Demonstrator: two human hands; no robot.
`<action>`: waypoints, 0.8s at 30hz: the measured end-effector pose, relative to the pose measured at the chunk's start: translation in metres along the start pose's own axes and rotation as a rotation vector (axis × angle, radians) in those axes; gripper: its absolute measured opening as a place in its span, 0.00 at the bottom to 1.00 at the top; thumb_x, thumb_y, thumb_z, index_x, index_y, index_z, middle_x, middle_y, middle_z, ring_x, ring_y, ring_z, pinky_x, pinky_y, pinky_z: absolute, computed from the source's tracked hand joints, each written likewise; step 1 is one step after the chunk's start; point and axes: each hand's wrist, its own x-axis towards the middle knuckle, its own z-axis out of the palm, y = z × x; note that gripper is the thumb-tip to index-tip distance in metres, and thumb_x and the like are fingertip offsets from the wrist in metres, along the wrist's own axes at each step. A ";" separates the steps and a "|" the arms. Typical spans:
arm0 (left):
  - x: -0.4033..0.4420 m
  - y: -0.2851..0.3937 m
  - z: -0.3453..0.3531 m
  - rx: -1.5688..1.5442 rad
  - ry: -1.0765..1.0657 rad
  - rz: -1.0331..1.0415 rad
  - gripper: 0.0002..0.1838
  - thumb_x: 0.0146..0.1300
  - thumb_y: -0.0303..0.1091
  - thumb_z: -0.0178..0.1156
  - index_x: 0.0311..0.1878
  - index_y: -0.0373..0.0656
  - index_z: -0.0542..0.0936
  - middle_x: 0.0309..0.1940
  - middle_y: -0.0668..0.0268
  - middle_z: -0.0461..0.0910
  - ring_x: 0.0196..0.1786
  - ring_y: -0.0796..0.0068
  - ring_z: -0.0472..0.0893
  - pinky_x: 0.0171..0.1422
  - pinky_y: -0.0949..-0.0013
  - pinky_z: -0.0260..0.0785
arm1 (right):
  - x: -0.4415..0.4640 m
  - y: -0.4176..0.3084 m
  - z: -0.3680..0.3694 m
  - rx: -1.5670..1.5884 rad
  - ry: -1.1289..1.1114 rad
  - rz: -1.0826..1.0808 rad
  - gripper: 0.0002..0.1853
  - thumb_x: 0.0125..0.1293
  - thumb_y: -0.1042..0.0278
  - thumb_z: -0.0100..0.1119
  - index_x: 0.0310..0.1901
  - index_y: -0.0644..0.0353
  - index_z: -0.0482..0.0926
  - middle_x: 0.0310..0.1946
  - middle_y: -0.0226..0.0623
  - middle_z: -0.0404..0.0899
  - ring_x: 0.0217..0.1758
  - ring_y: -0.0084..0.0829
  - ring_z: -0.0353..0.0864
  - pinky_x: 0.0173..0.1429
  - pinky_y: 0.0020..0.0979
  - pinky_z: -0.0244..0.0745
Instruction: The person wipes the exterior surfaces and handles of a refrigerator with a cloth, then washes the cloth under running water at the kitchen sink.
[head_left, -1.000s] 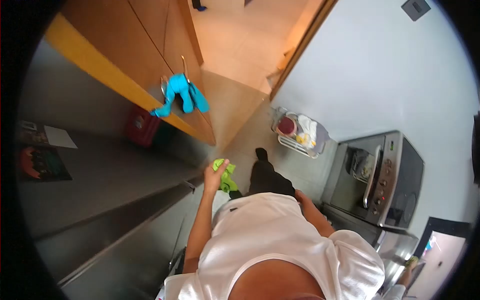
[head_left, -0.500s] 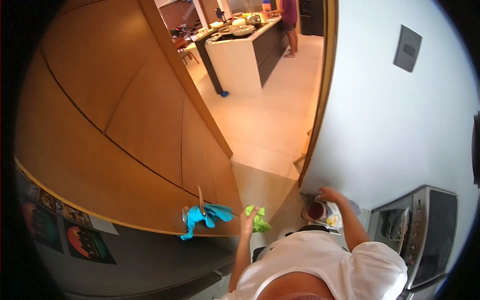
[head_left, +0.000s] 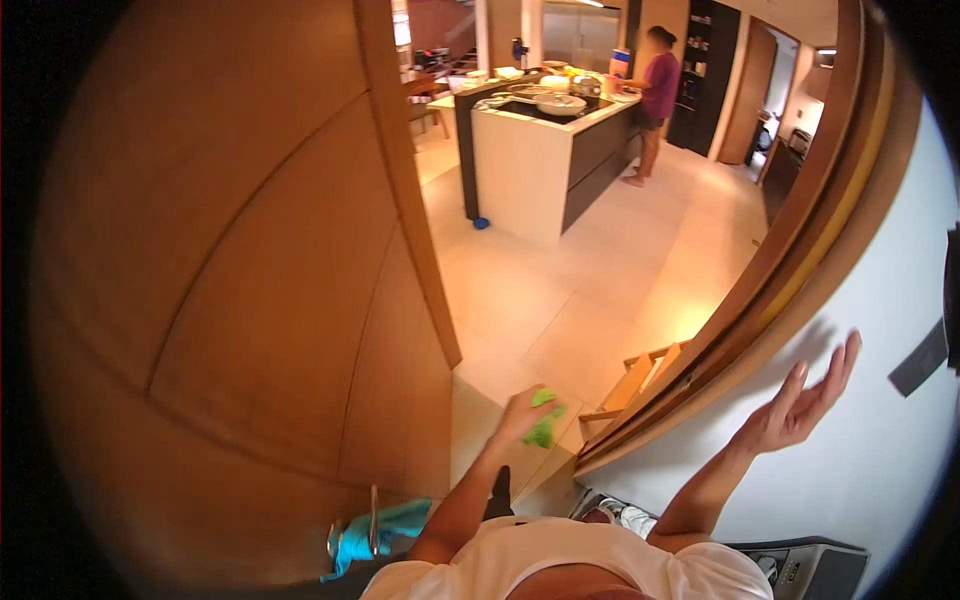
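My left hand (head_left: 523, 412) is closed around a crumpled green cloth (head_left: 542, 428), held out over the floor in front of the doorway. Raised at the right, my right hand (head_left: 798, 408) is open and holds nothing, its fingers spread beside the white wall (head_left: 740, 500). A blue cloth (head_left: 385, 535) hangs at the handle of the wooden door (head_left: 270, 300), at the lower left.
Beyond the door frame (head_left: 770, 290), a kitchen island (head_left: 520, 165) bears a pan (head_left: 560, 104) and other items. A person (head_left: 660, 90) stands at its right side. A small wooden item (head_left: 630, 388) stands just past the frame. An oven (head_left: 830, 565) is at the lower right.
The view has moved forward and up toward the doorway, showing more of the room beyond. My right hand has risen out to the right. My left hand still holds the green cloth.
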 end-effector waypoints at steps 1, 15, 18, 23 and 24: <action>0.012 -0.002 -0.018 -0.106 -0.006 -0.092 0.19 0.61 0.40 0.65 0.49 0.34 0.79 0.34 0.58 0.84 0.38 0.76 0.83 0.42 0.69 0.74 | 0.001 0.011 0.003 -0.079 -0.004 -0.039 0.26 0.66 0.75 0.55 0.67 0.64 0.65 0.71 0.53 0.59 0.76 0.50 0.52 0.77 0.50 0.44; 0.215 -0.083 -0.025 -0.084 -0.216 -0.179 0.16 0.59 0.44 0.66 0.38 0.39 0.83 0.30 0.65 0.84 0.33 0.77 0.80 0.41 0.68 0.73 | -0.032 0.069 0.026 -0.713 -0.035 -0.009 0.36 0.66 0.79 0.54 0.74 0.50 0.54 0.76 0.50 0.42 0.79 0.54 0.39 0.77 0.56 0.37; 0.245 -0.079 -0.013 0.020 -0.308 -0.204 0.18 0.58 0.47 0.66 0.39 0.40 0.83 0.31 0.64 0.84 0.35 0.76 0.80 0.43 0.68 0.73 | -0.034 0.068 0.026 -0.903 -0.025 -0.034 0.34 0.67 0.72 0.53 0.73 0.47 0.55 0.76 0.43 0.46 0.78 0.50 0.44 0.76 0.56 0.43; 0.300 -0.089 0.014 -0.021 -0.442 -0.196 0.15 0.59 0.44 0.66 0.36 0.40 0.83 0.30 0.68 0.82 0.32 0.79 0.78 0.39 0.70 0.72 | -0.048 0.074 0.025 -1.026 0.115 -0.012 0.34 0.66 0.60 0.56 0.73 0.49 0.56 0.74 0.43 0.54 0.76 0.48 0.54 0.75 0.56 0.52; 0.316 -0.094 0.022 0.031 -0.490 -0.205 0.16 0.59 0.45 0.66 0.36 0.40 0.83 0.29 0.68 0.82 0.32 0.78 0.78 0.39 0.69 0.72 | -0.048 0.075 0.027 -1.036 0.149 0.007 0.35 0.66 0.59 0.56 0.73 0.49 0.57 0.73 0.43 0.55 0.75 0.47 0.56 0.74 0.56 0.54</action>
